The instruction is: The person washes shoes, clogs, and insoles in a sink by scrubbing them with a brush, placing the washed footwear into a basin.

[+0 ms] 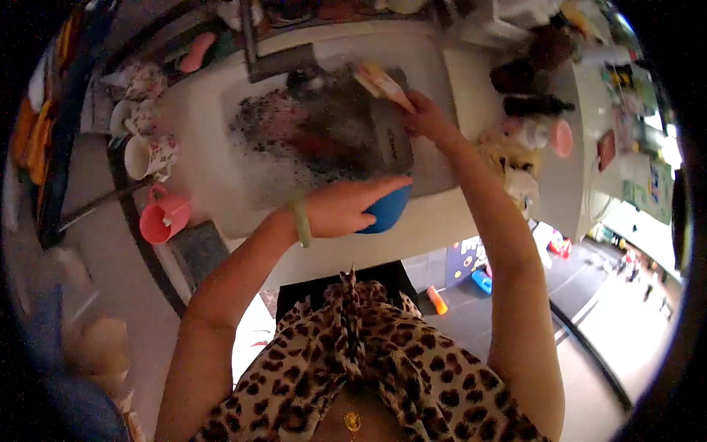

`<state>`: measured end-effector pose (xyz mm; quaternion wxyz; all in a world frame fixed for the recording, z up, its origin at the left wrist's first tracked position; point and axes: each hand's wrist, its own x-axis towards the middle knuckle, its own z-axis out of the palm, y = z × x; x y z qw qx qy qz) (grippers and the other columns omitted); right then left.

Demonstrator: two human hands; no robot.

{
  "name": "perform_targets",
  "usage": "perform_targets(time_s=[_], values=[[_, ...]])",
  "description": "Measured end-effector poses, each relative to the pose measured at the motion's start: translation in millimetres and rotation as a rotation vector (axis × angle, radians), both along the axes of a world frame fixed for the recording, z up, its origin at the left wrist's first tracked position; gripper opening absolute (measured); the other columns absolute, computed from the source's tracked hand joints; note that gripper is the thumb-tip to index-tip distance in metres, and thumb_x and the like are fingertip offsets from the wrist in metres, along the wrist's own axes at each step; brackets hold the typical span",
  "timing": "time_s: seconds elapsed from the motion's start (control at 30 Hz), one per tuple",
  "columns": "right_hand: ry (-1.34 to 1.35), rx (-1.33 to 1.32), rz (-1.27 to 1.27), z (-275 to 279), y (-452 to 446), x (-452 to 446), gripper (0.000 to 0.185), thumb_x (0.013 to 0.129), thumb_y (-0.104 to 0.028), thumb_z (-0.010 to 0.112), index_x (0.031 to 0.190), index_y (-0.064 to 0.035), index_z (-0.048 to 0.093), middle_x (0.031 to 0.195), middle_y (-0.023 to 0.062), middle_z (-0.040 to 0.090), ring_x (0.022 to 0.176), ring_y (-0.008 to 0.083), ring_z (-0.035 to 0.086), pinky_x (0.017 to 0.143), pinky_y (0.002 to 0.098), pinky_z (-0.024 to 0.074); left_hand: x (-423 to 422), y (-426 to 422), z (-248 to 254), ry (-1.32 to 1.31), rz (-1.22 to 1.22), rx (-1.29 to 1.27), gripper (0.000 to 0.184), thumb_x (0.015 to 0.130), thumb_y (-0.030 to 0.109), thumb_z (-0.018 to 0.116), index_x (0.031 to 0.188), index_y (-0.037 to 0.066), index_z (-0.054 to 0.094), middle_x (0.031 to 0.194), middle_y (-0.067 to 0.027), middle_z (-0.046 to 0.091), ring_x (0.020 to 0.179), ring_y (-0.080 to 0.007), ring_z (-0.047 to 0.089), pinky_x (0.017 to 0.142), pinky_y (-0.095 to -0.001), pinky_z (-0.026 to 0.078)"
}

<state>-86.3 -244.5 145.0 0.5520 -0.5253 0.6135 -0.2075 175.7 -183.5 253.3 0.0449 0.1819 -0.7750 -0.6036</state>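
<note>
A brush (pixel 383 85) with a pale handle is in my right hand (pixel 427 118), whose fingers are closed round the handle above the right part of the sink. My left hand (pixel 342 208), with a pale green bangle at the wrist, rests on a blue rounded object (pixel 390 210) at the sink's front edge, its fingers stretched over the top and the thumb at the side. Between and beyond my hands, the white sink (pixel 202 140) holds dark, sudsy water (pixel 272 125) with a dark, partly reddish item blurred in it.
A black faucet (pixel 283 62) reaches over the sink from the back. Left of it stand a pink mug (pixel 166 221) and a patterned white mug (pixel 140 157). On the right counter are a dark bottle (pixel 537 106) and a pink cup (pixel 561 138).
</note>
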Motion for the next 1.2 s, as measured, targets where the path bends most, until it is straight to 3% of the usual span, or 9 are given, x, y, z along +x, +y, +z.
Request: perform_targets(time_s=[0.2, 0.5, 0.63, 0.73, 0.8, 0.87, 0.97, 1.13, 1.2], values=[[-0.027, 0.136, -0.104, 54, 11, -9, 0.04, 0.077, -0.006, 0.061, 0.116, -0.0099, 0.054, 0.086, -0.0013, 0.055, 0.069, 0.009, 0.052, 0.054, 0.0252, 0.0444, -111, 64, 18, 0.127, -0.404, 0.101, 0.081, 0.077, 0.012, 0.057, 0.147, 0.014, 0.015, 0.131, -0.0228, 0.048, 0.104, -0.043, 0.056, 0.087, -0.0479, 0.045], [-0.172, 0.099, -0.229, 90, 44, -19, 0.04, 0.077, -0.006, 0.064, 0.116, -0.0089, 0.056, 0.087, 0.0, 0.057, 0.067, 0.0092, 0.054, 0.055, 0.0252, 0.0468, -224, 227, -60, -0.022, -0.319, 0.165, 0.057, 0.081, 0.005, 0.05, 0.136, 0.007, 0.035, 0.11, -0.0284, 0.059, 0.1, -0.0404, 0.06, 0.088, -0.048, 0.046], [-0.048, 0.019, -0.278, 79, 46, -23, 0.041, 0.076, -0.007, 0.066, 0.115, -0.0093, 0.056, 0.084, 0.0, 0.058, 0.067, 0.009, 0.054, 0.056, 0.0243, 0.0477, -223, 229, -97, -0.323, -0.217, -0.534, 0.073, 0.085, 0.025, 0.06, 0.145, 0.006, 0.023, 0.134, -0.021, 0.045, 0.126, -0.0288, 0.043, 0.1, -0.0379, 0.038], [-0.043, -0.001, -0.297, 80, 48, -24, 0.04, 0.075, -0.008, 0.067, 0.113, -0.0089, 0.056, 0.083, 0.0003, 0.058, 0.068, 0.0091, 0.055, 0.057, 0.0242, 0.0485, -193, 192, -96, 0.072, -0.294, -0.101, 0.063, 0.083, 0.022, 0.061, 0.138, 0.003, 0.037, 0.131, -0.0193, 0.049, 0.121, -0.0276, 0.048, 0.099, -0.0356, 0.039], [-0.033, 0.018, -0.281, 77, 45, -21, 0.039, 0.075, -0.009, 0.068, 0.111, -0.0083, 0.056, 0.084, 0.0008, 0.058, 0.069, 0.0095, 0.056, 0.058, 0.0248, 0.0493, -155, 121, -54, 0.012, -0.382, 0.517, 0.047, 0.084, 0.02, 0.06, 0.126, 0.002, 0.051, 0.124, -0.0156, 0.056, 0.114, -0.0247, 0.054, 0.097, -0.0339, 0.041], [-0.168, -0.059, -0.308, 85, 51, -13, 0.038, 0.075, -0.009, 0.068, 0.111, -0.0083, 0.056, 0.084, 0.0013, 0.059, 0.07, 0.0101, 0.056, 0.058, 0.0256, 0.0499, -113, 66, -43, 0.003, -0.206, 0.925, 0.032, 0.089, 0.021, 0.058, 0.116, 0.003, 0.059, 0.108, -0.0104, 0.065, 0.101, -0.0166, 0.06, 0.087, -0.0331, 0.047], [-0.132, -0.006, -0.209, 74, 32, 0, 0.037, 0.076, -0.009, 0.066, 0.111, -0.0066, 0.056, 0.085, 0.0025, 0.059, 0.069, 0.0112, 0.056, 0.058, 0.0266, 0.05, -42, -22, -13, -0.073, 0.203, 1.007, 0.033, 0.092, 0.025, 0.055, 0.115, 0.003, 0.058, 0.106, -0.0099, 0.064, 0.103, -0.0173, 0.059, 0.088, -0.0337, 0.047], [-0.186, 0.104, -0.19, 41, 13, 50, 0.033, 0.077, -0.006, 0.064, 0.108, -0.0024, 0.056, 0.084, 0.0043, 0.059, 0.066, 0.0126, 0.056, 0.056, 0.0269, 0.0481, 51, -53, -104, 0.231, 1.015, 1.081, 0.036, 0.091, 0.034, 0.057, 0.113, 0.007, 0.058, 0.104, -0.0077, 0.065, 0.1, -0.018, 0.06, 0.085, -0.0345, 0.048], [-0.173, 0.111, -0.184, 24, 11, 78, 0.031, 0.077, -0.005, 0.063, 0.107, -0.0015, 0.056, 0.084, 0.0046, 0.058, 0.066, 0.013, 0.055, 0.055, 0.0268, 0.0468, 42, -45, -118, 0.151, 1.083, 1.076, 0.04, 0.088, 0.038, 0.061, 0.114, 0.009, 0.058, 0.105, -0.0053, 0.064, 0.1, -0.0186, 0.059, 0.085, -0.0358, 0.049]])
